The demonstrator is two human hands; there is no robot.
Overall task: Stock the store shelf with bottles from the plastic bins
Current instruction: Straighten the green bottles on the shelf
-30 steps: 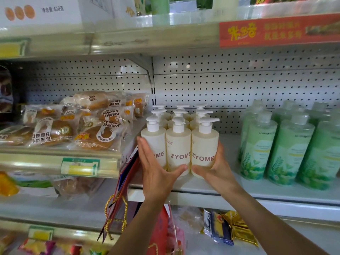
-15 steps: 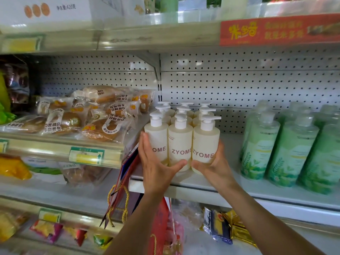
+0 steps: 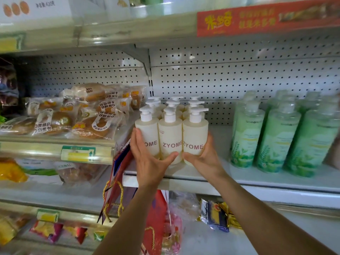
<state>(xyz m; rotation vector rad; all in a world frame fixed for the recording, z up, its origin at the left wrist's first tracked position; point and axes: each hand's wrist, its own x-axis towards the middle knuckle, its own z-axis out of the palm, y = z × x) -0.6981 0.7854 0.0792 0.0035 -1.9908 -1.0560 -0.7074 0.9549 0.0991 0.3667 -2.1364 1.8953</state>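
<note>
On shelf (image 3: 211, 176), fingers (image 3: 137, 138) flank cream bottles (image 3: 170, 137).

The pump bottles (image 3: 171, 137) stand in three files at the left end of the shelf (image 3: 239, 178), the front three side by side near its front edge, the rest lined up behind them toward the pegboard back (image 3: 239, 74). The left hand (image 3: 150, 161) lies against the left and front of that front row, the right hand (image 3: 202, 157) against its right and front (thumbs nearly meeting before the middle bottle). Farther right on the same shelf, apart from them, stand the capped bottles (image 3: 276, 137) in rows. Left of the shelf's end, on a neighbouring shelf, lie the bread packs (image 3: 73, 116). A gift bag (image 3: 117, 173) hangs below the shelf's left corner.
</note>
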